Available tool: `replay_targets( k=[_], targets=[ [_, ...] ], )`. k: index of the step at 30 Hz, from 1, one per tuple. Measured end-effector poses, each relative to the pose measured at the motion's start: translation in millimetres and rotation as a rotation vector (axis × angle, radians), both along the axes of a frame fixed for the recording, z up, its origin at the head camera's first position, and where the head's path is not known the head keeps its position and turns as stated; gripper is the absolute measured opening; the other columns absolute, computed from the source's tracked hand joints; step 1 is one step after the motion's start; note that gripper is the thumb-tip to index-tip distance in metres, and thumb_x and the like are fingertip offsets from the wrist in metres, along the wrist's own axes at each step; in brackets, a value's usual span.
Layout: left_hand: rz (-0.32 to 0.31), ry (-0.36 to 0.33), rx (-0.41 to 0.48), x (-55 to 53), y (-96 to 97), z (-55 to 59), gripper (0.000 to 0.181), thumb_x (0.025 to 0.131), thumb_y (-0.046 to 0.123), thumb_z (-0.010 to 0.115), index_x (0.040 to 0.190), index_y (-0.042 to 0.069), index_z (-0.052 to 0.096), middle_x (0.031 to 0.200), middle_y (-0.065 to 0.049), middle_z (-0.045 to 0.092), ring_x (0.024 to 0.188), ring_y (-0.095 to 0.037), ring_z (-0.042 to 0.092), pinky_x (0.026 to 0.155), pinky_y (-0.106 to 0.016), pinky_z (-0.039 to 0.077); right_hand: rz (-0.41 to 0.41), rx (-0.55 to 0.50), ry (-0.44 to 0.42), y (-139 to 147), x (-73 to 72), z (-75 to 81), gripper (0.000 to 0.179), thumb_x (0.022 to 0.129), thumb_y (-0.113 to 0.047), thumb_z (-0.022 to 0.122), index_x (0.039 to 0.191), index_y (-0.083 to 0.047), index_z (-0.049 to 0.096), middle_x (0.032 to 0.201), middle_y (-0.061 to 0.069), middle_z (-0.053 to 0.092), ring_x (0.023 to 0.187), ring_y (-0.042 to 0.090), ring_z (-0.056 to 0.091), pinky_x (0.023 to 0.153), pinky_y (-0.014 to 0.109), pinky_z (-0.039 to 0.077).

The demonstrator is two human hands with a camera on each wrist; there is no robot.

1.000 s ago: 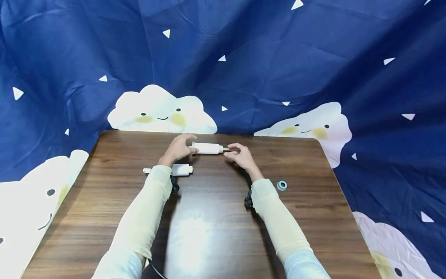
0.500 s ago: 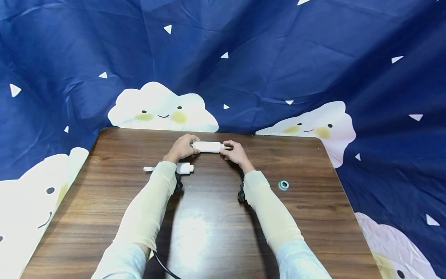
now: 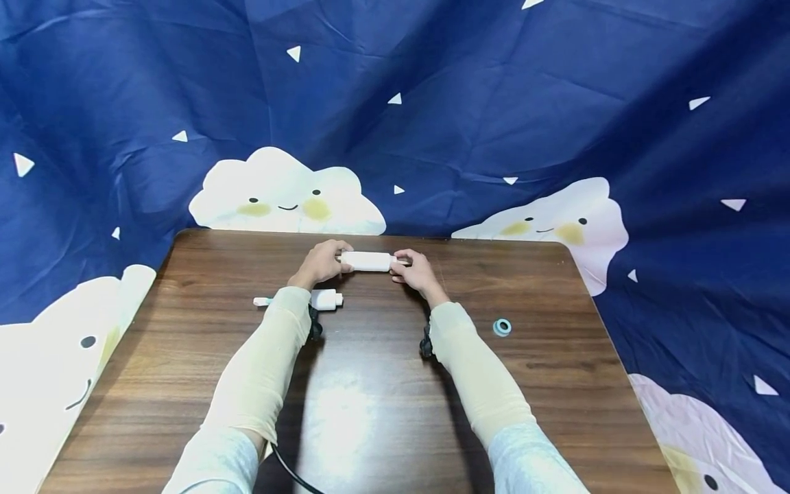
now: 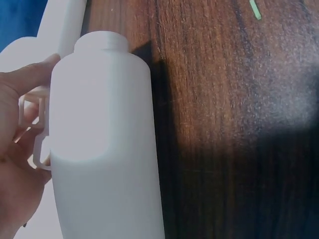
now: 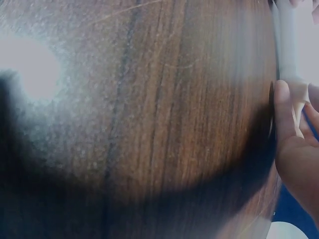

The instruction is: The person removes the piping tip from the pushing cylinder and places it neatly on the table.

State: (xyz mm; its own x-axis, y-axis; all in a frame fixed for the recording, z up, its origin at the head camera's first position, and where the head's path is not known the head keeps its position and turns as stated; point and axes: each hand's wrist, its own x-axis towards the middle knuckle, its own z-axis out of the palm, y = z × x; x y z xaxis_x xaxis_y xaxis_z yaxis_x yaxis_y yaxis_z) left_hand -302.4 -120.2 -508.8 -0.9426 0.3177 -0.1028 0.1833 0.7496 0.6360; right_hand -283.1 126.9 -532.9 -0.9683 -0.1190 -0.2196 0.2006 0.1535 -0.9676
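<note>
At the brown wood-grain worktop's far middle, a long white plastic-looking cylinder has its ends gripped by fingers of the left hand and right hand; handling seems unfinished, the shorter white bottle nearer left and light-blue ring nearer right unheld

Both arms reach forward, left fingers and right fingers bent (facing each other).

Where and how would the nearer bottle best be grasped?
Probably round the body of the nearer bottle, just behind its neck, from above and the right: it lies on its side, neck pointing right, while the left sleeve covers part of it.
</note>
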Motion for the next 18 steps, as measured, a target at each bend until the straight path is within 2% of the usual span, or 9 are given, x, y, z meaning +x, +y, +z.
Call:
replay_targets(
  k=[2,10,15,18],
  targets=[
    [-0.003,0.004,0.003,0.2,-0.5,1.5,0.043,0.089,0.02,0.08,0.129,0.009,0.067,0.113,-0.013,0.071,0.077,-0.024,0.072,0.102,-0.051,0.046,-0.006,-0.01,0.001,1.0,-1.2,-1.0,0.041,0.097,0.005,0.063,0.136,0.01,0.053,0.123,0.027,0.06,0.09,0.024,0.069,0.084,0.037,0.059],
    [-0.034,0.098,0.026,-3.1,-2.0,12.1,0.036,0.087,0.022,0.081,0.12,0.012,0.071,0.117,-0.011,0.071,0.106,-0.029,0.067,0.1,-0.049,0.047,-0.027,-0.044,0.07,5.2,-3.7,9.4,0.039,0.096,0.006,0.064,0.133,0.013,0.054,0.112,0.028,0.065,0.084,0.025,0.07,0.084,0.044,0.059],
    [-0.061,0.109,0.056,0.9,-4.0,20.7,0.038,0.087,0.024,0.081,0.122,0.013,0.072,0.123,-0.009,0.069,0.115,-0.029,0.064,0.1,-0.047,0.048,-0.006,-0.048,0.099,11.7,0.1,16.6,0.035,0.096,0.003,0.066,0.128,0.012,0.056,0.112,0.026,0.067,0.076,0.015,0.07,0.082,0.047,0.059],
    [-0.068,0.101,0.092,5.5,-4.7,27.9,0.041,0.088,0.024,0.081,0.125,0.012,0.071,0.127,-0.009,0.067,0.116,-0.029,0.063,0.1,-0.047,0.049,0.006,-0.059,0.115,16.5,3.3,21.9,0.035,0.096,0.001,0.067,0.127,0.012,0.057,0.11,0.023,0.067,0.076,0.013,0.07,0.079,0.041,0.061]
  ],
)
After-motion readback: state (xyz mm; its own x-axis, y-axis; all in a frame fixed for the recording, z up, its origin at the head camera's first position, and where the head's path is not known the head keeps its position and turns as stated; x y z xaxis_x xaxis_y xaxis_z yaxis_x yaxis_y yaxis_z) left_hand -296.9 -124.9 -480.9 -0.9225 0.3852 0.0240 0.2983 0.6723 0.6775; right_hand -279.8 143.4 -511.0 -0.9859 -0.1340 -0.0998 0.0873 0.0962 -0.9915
